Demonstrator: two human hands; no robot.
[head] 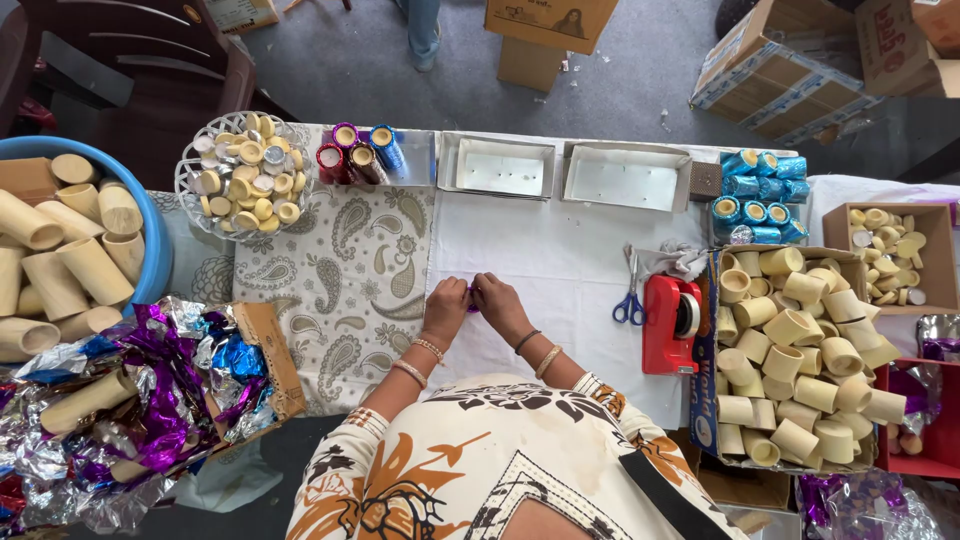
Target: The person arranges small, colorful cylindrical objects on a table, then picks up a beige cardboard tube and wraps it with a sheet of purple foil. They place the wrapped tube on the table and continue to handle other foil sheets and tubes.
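On white bench [560, 260], centre: small purple piece [470, 294] sits btwn both grips, left hand [446, 308] & right hand [497, 305] fingertips pinching it from either side.

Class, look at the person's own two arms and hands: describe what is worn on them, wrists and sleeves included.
The left hand has two gold-coloured bangles at the wrist. The right hand has a thin dark band and one gold-coloured bangle. Both sleeves are cream with a dark and orange floral print, ending at patterned cuffs short of the wrists. Any rings are too small to tell.
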